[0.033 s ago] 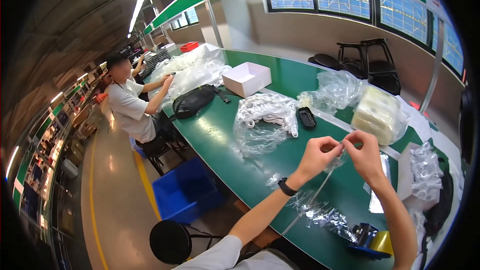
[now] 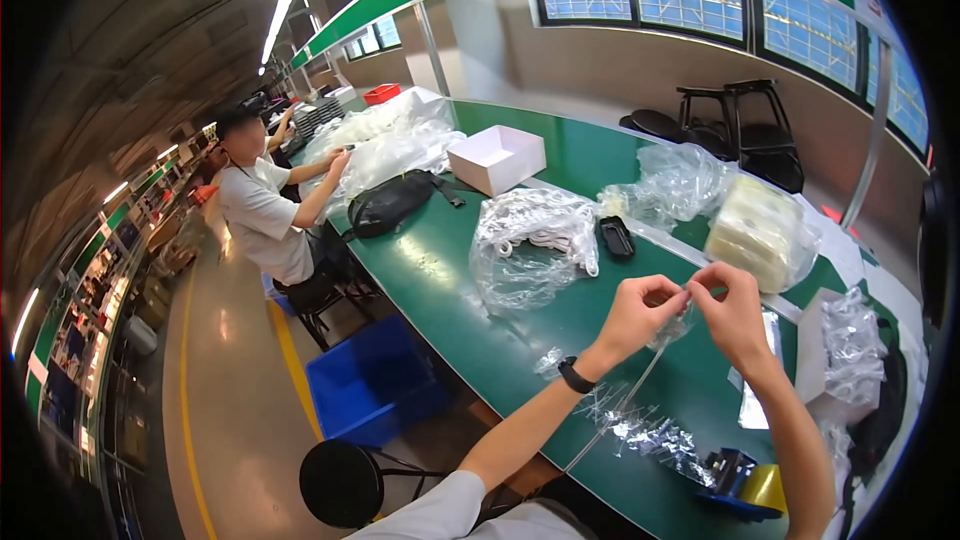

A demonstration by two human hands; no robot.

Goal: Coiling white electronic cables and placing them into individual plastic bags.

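My left hand [image 2: 642,318] and my right hand [image 2: 730,312] meet over the right part of the green table, each in a pinch with the fingertips touching. From the pinch hangs a small clear plastic bag [image 2: 672,328], partly hidden by the fingers. On the table below are a thin pale strip [image 2: 640,385] and a pile of shiny silver twist-tie-like pieces [image 2: 655,438]. A tape dispenser [image 2: 745,485] with yellow tape sits by my right forearm. Just past my left hand lies a small black case [image 2: 616,236].
A bag of white cords [image 2: 540,230], a white box [image 2: 497,160] and a black pouch [image 2: 392,204] lie toward the left. Wrapped pale blocks [image 2: 757,230] and a box of clear bags [image 2: 822,365] stand right. A blue bin [image 2: 370,380] and stool [image 2: 341,483] are on the floor; a co-worker [image 2: 265,200] sits beyond.
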